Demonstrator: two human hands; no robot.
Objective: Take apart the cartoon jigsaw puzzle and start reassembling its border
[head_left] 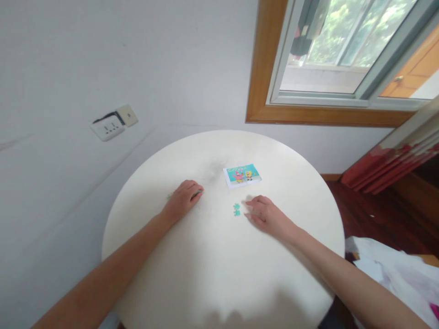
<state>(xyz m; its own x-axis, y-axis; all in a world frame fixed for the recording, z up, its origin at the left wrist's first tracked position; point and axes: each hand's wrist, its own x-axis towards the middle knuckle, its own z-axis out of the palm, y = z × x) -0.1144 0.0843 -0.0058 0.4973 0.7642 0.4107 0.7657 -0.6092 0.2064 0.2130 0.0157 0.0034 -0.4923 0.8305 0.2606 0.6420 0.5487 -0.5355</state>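
Note:
On the white round table, two small teal jigsaw puzzle pieces [237, 209] lie together near the middle. Just to their right is my right hand [263, 213], thumb and forefinger apart, with nothing between them. My left hand [183, 199] rests on the table to the left, its fingers closed around puzzle pieces [197, 193] whose edge shows by the thumb; how many it holds is hidden. Another teal puzzle piece [168, 196] peeks out behind that hand. Beyond the two joined-looking pieces lies a picture card [243, 175] with pink and yellow cartoon figures.
The round table [219, 274] stands against a white wall with a power socket [107, 127]. A wood-framed window [260, 68] is at the back right, beside a red and white curtain [387, 160]. White plastic bags [401, 274] lie at the lower right.

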